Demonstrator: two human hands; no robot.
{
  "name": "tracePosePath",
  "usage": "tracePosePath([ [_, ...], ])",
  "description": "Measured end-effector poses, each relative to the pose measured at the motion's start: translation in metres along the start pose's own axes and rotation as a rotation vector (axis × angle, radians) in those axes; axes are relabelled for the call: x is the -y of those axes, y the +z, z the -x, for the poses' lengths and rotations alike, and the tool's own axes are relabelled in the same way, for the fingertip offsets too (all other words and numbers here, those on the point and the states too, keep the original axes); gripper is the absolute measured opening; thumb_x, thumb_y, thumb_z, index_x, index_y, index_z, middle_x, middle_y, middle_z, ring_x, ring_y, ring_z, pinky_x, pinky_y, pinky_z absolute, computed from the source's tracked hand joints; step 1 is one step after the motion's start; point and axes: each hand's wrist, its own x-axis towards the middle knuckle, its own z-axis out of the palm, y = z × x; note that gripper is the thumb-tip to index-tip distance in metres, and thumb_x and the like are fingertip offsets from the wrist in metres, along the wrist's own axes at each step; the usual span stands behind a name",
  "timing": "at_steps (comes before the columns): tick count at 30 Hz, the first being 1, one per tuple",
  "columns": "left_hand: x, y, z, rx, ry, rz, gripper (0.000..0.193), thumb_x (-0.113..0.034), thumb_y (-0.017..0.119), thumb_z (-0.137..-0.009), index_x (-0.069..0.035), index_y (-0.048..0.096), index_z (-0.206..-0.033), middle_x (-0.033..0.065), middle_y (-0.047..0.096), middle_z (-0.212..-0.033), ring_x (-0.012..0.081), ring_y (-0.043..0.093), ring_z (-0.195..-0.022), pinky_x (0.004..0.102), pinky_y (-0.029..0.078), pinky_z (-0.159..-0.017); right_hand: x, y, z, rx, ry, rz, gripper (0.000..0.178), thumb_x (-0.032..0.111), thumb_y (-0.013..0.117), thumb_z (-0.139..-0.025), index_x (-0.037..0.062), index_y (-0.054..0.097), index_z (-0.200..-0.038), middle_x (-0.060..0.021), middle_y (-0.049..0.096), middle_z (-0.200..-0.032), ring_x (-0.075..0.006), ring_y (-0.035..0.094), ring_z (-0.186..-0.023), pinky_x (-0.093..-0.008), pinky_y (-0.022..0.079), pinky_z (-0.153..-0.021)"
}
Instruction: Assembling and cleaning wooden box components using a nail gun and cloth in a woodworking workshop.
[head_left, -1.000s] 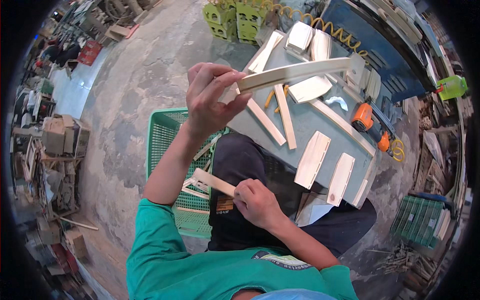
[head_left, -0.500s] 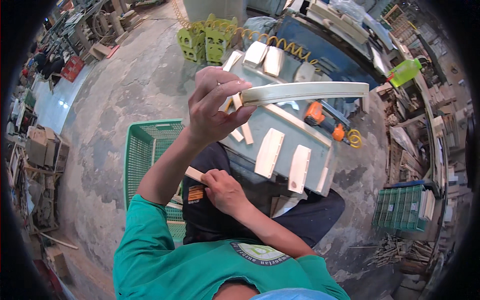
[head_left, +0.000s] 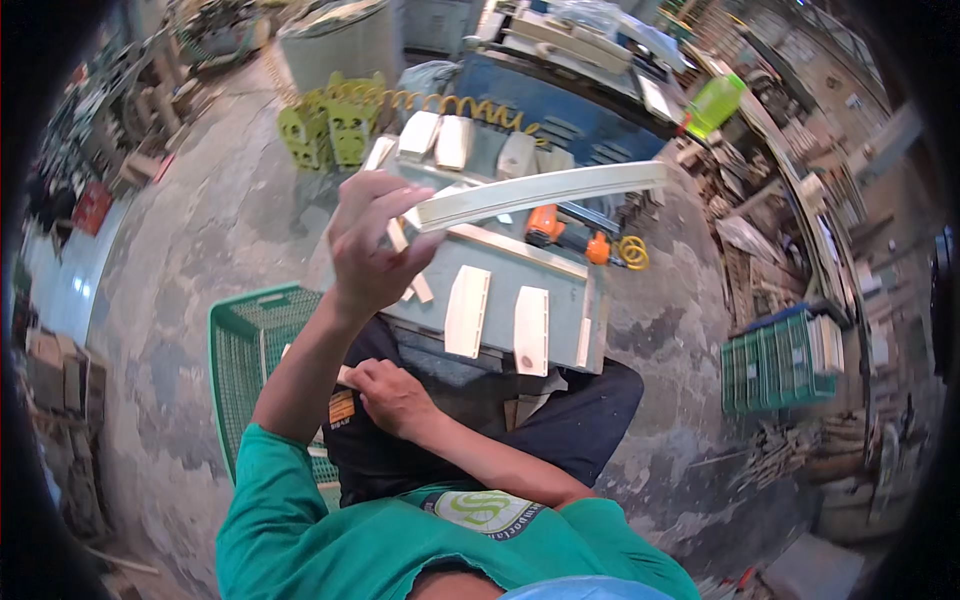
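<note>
One curved strip (head_left: 545, 194) pinched by left grip (head_left: 374, 245), stick (head_left: 345, 377) clasped by right grip (head_left: 395, 398), left forearm (head_left: 300, 375) overlapping basket (head_left: 232, 345), orange nailer (head_left: 570, 236) beyond

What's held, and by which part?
Left hand: curved wooden strip, by its left end. Right hand: wooden piece, by its right end.

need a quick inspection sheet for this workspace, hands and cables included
surface: grey-green table, carrying wood parts
job's things: long curved wooden strip, raised over the table; short wooden piece near the thigh; two pale panels lying apart on the table
clutter: orange-and-black power tool at the table's right side
hands: left hand grips the strip's end; right hand grips the short piece
cables: yellow coiled hose along the far side; its connection is unclear
surroundings: green basket at left; scrap wood on the floor at right
</note>
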Motion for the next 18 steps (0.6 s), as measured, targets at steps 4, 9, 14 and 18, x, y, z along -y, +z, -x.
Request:
tracePosePath([
  [4, -0.001, 0.001, 0.003, -0.030, 0.020, 0.035, 0.041, -0.006, 0.078, -0.069, -0.003, 0.066, -0.108, 0.0140, 0.065, -0.095, 0.0305, 0.062, -0.089, 0.0388, 0.051, -0.079, -0.001, 0.004, 0.003, -0.026, -0.001, 0.003, 0.023, 0.007, 0.055, -0.088, 0.0114, 0.057, -0.110, -0.0104, 0.056, -0.096, -0.0294, 0.060, -0.085, -0.0402, 0.053, -0.073],
  [9, -0.006, 0.005, 0.007, -0.023, -0.003, 0.056, 0.040, -0.004, 0.076, -0.072, -0.003, 0.066, -0.110, 0.0143, 0.065, -0.096, 0.0293, 0.063, -0.087, 0.0377, 0.052, -0.079, -0.003, 0.004, 0.005, -0.034, -0.022, 0.021, 0.023, 0.008, 0.058, -0.087, 0.0096, 0.057, -0.111, -0.0109, 0.055, -0.097, -0.0287, 0.060, -0.088, -0.0393, 0.052, -0.075],
  [14, -0.008, 0.005, 0.013, -0.021, -0.058, 0.043, 0.036, -0.009, 0.077, -0.077, -0.002, 0.066, -0.110, 0.0136, 0.065, -0.096, 0.0282, 0.062, -0.090, 0.0370, 0.050, -0.082, -0.004, 0.007, 0.006, -0.041, -0.015, 0.030, 0.023, 0.008, 0.058, -0.087, 0.0095, 0.058, -0.110, -0.0112, 0.056, -0.097, -0.0288, 0.060, -0.088, -0.0393, 0.052, -0.074],
  [18, -0.008, 0.010, 0.017, -0.029, -0.078, 0.070, 0.035, -0.011, 0.077, -0.079, -0.002, 0.065, -0.110, 0.0134, 0.065, -0.097, 0.0278, 0.061, -0.090, 0.0368, 0.050, -0.082, -0.005, 0.004, 0.008, -0.056, -0.010, 0.015, 0.023, 0.007, 0.058, -0.087, 0.0091, 0.058, -0.110, -0.0112, 0.056, -0.097, -0.0292, 0.060, -0.088, -0.0395, 0.052, -0.075],
])
